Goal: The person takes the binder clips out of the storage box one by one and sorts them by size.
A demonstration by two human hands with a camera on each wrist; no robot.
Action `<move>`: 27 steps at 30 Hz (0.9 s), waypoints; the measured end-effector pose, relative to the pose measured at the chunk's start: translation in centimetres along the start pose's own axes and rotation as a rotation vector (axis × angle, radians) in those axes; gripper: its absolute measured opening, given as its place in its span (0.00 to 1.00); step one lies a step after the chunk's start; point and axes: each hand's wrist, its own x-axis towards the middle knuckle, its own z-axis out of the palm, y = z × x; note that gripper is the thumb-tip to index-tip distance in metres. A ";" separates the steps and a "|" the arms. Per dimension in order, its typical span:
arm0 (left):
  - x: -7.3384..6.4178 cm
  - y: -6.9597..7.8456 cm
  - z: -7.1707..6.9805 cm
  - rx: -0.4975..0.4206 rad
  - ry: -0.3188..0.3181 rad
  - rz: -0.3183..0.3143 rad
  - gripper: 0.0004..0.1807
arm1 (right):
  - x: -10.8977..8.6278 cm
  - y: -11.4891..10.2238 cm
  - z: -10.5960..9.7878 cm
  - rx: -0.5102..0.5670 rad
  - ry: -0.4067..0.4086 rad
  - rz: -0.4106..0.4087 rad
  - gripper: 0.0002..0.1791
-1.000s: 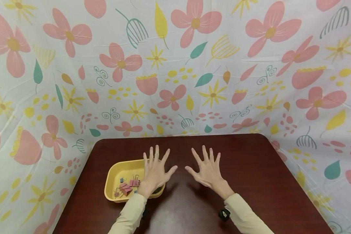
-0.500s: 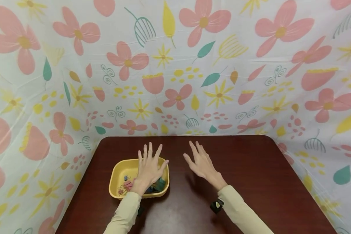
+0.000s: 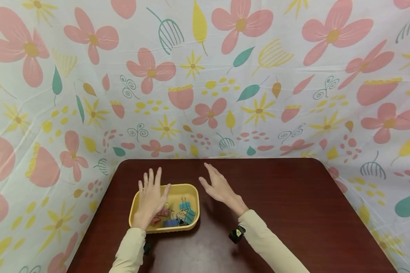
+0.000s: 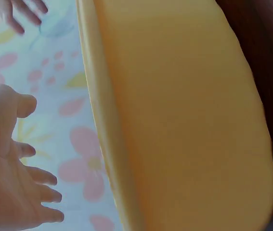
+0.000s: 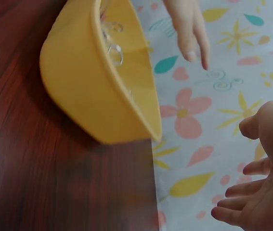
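A yellow plastic bin [image 3: 191, 189] sits on the left part of the table, with binder clips inside. Teal binder clips [image 3: 189, 215], a blue binder clip [image 3: 171, 222] and pink ones [image 3: 162, 212] show in it; others are hidden behind the left hand. My left hand [image 3: 150, 203] hovers above the bin's left side, fingers spread, holding nothing. To the right of the bin, my right hand [image 3: 220, 188] is raised with extended fingers, palm turned toward the bin. In the left wrist view the bin's outer wall [image 4: 189, 115] fills much of the picture.
The dark red-brown table [image 3: 276, 197] stretches to the right of the hands. A cloth with printed flowers [image 3: 208, 76] hangs behind and on both sides of it. A black wrist device [image 3: 237, 234] is strapped at the right wrist.
Both hands have moved left, the left one over the left side of the bin. The right hand has turned its palm inward. More clips at the bin's right side are now visible.
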 end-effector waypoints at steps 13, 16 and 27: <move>-1.7 -7.4 -2.2 -0.062 -0.021 -0.126 0.43 | 1.3 -2.2 3.0 0.072 -0.054 -0.116 0.33; -2.2 -8.3 -2.1 -0.103 -0.032 -0.138 0.42 | 1.5 -2.8 3.9 0.124 -0.075 -0.141 0.30; -2.9 -9.5 0.6 -0.262 -0.045 -0.155 0.32 | 2.1 -4.2 8.2 0.208 -0.237 -0.122 0.20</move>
